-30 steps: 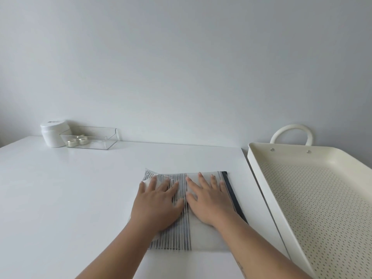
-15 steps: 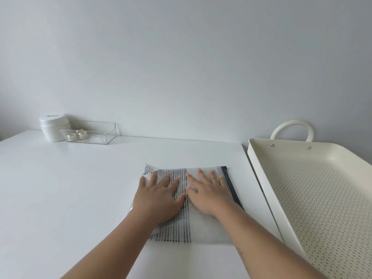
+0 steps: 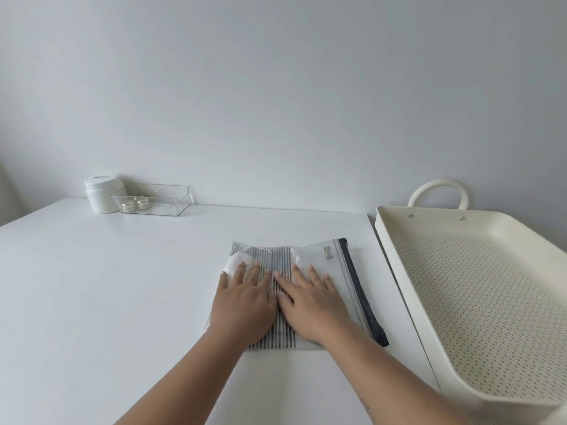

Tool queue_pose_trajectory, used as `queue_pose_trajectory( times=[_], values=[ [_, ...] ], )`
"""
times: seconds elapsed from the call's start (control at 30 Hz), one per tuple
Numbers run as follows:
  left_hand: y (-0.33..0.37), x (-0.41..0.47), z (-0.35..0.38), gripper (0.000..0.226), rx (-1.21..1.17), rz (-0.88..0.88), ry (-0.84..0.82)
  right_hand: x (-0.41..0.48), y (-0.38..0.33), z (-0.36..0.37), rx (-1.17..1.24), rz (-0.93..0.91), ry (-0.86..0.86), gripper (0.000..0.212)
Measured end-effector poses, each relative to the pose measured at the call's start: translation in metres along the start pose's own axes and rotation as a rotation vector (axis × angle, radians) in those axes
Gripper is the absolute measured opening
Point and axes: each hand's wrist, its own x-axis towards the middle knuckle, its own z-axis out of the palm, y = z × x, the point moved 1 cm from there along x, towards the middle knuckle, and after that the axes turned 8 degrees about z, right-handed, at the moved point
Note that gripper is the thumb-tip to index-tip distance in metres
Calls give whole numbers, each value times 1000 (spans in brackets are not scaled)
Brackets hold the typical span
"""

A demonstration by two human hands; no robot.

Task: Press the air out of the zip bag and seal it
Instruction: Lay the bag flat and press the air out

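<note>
Layout of surface [image 3: 122,286], head view

The zip bag [image 3: 313,259] lies flat near the right edge of the surface, its zip strip [image 3: 357,286] along the bag's right side. The left hand [image 3: 244,302] and right hand [image 3: 310,302] rest palm-down on the bag, side by side, thumbs touching or nearly so. A perforated tray [image 3: 478,302] sits just right of the surface, beside the bag, with its handle [image 3: 438,191] at the far end against the wall [image 3: 276,87]. At the far left of the surface, by the wall, a jar [image 3: 101,194] stands just left of an open box [image 3: 153,200]. Two small candles [image 3: 135,204] lie in the box's left end.
</note>
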Motion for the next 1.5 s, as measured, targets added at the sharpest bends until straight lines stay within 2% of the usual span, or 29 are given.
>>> queue_pose_trajectory(
  times=[0.27, 0.4, 0.47, 0.53, 0.63, 0.73, 1.17, 1.3, 1.37, 1.43, 1.5],
  values=[
    [0, 0, -1, 58, -8, -6, 3, 0, 34, -10, -46, 138, -25, 66],
    [-5, 6, -9, 53, -108, 7, -24, 12, 60, -37, -151, 281, 10, 61],
    [-8, 12, -15, 51, -137, -7, 52, 26, 51, -47, -125, 205, 79, 57],
    [-12, 17, -16, 54, -148, -38, 73, 40, 26, -47, -80, 28, 115, 55],
    [-12, 20, -9, 57, -182, -71, 0, 51, -12, -29, 0, -86, 28, 52],
    [-10, 18, 1, 59, -119, -63, 20, 56, -18, -8, 21, -61, -50, 50],
    [-8, 19, 5, 79, 25, -59, 23, 54, 46, -15, -61, 176, -31, 61],
    [-10, 22, -2, 75, 50, 37, -3, 42, 71, -31, -111, 255, -99, 61],
    [-14, 25, -11, 72, 100, 118, 7, 35, 72, -37, -136, 219, -67, 60],
    [-15, 26, -20, 71, 171, 188, 77, 27, 62, -40, -127, 108, 22, 58],
    [-6, 22, -22, 67, 176, 200, 144, 19, 47, -38, -80, -1, 32, 57]
  ],
)
